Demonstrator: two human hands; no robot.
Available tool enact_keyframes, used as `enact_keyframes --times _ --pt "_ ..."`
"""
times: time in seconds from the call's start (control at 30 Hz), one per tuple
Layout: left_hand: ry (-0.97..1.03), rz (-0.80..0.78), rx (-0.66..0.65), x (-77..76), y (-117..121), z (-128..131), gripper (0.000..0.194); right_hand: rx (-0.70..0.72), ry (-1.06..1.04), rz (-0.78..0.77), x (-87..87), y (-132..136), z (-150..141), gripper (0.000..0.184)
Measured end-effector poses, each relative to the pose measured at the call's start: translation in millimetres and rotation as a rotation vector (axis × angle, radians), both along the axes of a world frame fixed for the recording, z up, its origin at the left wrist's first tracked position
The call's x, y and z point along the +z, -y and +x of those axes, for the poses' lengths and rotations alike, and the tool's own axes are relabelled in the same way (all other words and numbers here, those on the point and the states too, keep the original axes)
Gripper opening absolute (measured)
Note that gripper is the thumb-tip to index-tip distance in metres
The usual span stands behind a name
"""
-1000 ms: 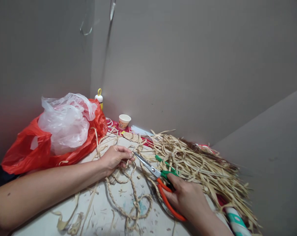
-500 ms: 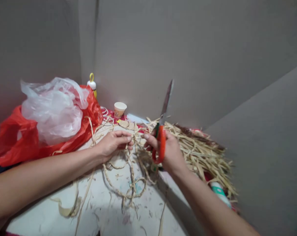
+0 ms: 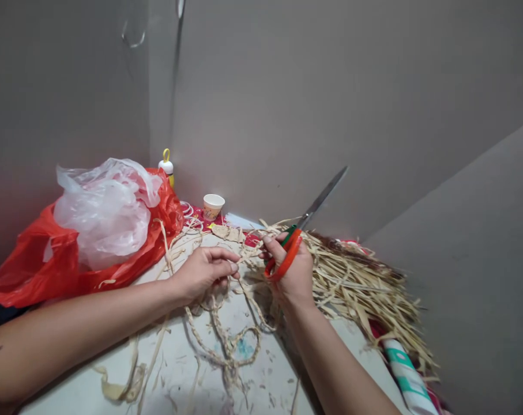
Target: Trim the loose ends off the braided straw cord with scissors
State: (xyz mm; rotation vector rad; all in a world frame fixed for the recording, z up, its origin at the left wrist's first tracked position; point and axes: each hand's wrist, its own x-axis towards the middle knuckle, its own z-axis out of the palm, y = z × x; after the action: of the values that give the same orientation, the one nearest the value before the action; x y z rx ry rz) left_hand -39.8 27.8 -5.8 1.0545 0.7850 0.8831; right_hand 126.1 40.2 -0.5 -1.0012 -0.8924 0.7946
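Note:
My left hand (image 3: 211, 270) is closed, thumb and fingertips pinching the end of a braided straw cord (image 3: 215, 323). The cord hangs from there and lies in loops on the white tabletop. My right hand (image 3: 296, 271) grips a pair of scissors (image 3: 289, 259) with orange and green handles. Their blades look closed and point up and to the right, away from the cord. The right thumb and index finger also come together near a thin straw strand, though whether they pinch it I cannot tell. The two hands are a short gap apart.
A heap of dry straw strips (image 3: 356, 276) lies at right, beside a green-and-white roll (image 3: 406, 369). At left sits a red plastic bag (image 3: 36, 259) with a clear bag (image 3: 109, 213) on it. A paper cup (image 3: 213, 207) and a yellow-topped bottle (image 3: 166, 167) stand near the grey wall.
The scissors have swung from nearly upright to leaning right as my right hand turned. My left hand still pinches the cord. The whole view has shifted slightly.

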Motion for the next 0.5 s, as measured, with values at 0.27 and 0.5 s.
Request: enact_keyframes --times 0.27,0.5 --pt "-0.192 0.35 0.087 13.2 6.6 -5.5 0.023 -0.124 -0.009 0.169 19.6 6.2 9.6 0.034" --pt "-0.399 0.538 -0.053 26.0 3.8 -13.0 0.017 -0.333 -0.038 0.367 52.0 12.2 36.3 0.032"
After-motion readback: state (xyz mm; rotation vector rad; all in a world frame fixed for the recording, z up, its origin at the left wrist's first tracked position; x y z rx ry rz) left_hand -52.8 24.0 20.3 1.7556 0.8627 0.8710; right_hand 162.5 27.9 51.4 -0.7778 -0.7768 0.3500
